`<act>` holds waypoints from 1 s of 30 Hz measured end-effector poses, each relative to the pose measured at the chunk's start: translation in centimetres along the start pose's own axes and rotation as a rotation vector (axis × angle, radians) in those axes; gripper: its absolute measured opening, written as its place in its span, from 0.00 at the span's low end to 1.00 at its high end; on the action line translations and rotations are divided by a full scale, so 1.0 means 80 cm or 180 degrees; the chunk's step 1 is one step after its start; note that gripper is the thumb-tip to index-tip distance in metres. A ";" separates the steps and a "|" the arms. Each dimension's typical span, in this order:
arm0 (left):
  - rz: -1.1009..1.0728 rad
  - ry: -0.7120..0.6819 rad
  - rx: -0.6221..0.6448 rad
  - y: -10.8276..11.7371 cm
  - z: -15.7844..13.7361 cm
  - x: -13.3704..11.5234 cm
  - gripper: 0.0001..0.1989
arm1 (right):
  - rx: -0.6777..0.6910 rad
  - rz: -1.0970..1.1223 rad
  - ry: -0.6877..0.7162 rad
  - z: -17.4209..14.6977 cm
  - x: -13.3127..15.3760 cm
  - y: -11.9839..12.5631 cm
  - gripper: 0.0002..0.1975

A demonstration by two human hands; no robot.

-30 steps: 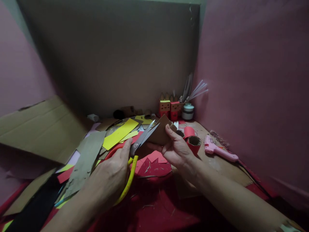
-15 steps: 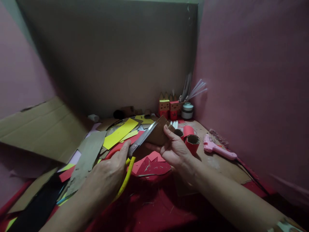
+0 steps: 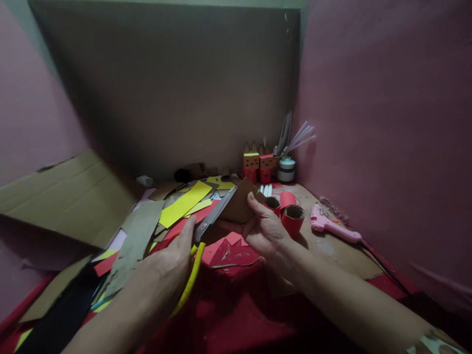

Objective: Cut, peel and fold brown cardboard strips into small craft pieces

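Note:
My left hand (image 3: 171, 260) is closed round the handles of a pair of scissors (image 3: 212, 216) with yellow and red grips. The blades point up and right, lying along the left edge of a brown piece of cardboard (image 3: 239, 204). My right hand (image 3: 267, 226) pinches that cardboard, thumb on its near face and fingers beneath. Just beyond my right hand stand red-wrapped cardboard tubes (image 3: 293, 221). Under the hands lie red paper scraps (image 3: 224, 246) on a red cloth (image 3: 228, 314).
A pink glue gun (image 3: 334, 223) lies at right on a cardboard sheet (image 3: 342, 258). Behind are two decorated boxes with faces (image 3: 258, 164) and a white jar (image 3: 286, 169) near glue sticks (image 3: 302, 135). Yellow paper (image 3: 186, 202) and a large cardboard flap (image 3: 70, 196) fill the left.
The scissors and cardboard have shifted slightly left, and the blades look closer together along the cardboard's edge. Both hands keep their hold.

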State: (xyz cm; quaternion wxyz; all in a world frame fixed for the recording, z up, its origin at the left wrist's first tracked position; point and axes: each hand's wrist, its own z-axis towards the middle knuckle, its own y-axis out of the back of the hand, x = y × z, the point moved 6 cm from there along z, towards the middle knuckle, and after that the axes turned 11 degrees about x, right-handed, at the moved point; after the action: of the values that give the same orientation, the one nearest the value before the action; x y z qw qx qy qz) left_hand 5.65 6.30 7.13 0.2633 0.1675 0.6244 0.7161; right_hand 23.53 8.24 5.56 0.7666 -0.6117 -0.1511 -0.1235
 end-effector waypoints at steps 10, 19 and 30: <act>0.0635 0.0010 0.0062 0.020 -0.001 -0.030 0.32 | 0.0161 -0.0136 0.0105 -0.007 -0.012 -0.006 0.10; 0.0802 0.0027 -0.0066 0.013 -0.011 -0.024 0.30 | -0.0001 0.0121 0.0033 -0.007 -0.012 -0.006 0.10; 0.0933 0.0228 -0.0061 0.013 -0.006 -0.031 0.28 | 0.0193 0.0003 -0.0156 -0.012 -0.024 -0.011 0.17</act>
State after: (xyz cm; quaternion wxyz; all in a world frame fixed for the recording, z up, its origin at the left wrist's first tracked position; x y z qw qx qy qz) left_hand 7.23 4.37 8.32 0.1352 0.2286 0.5953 0.7583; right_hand 21.53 7.08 5.45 0.7809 -0.5912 -0.1733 -0.1035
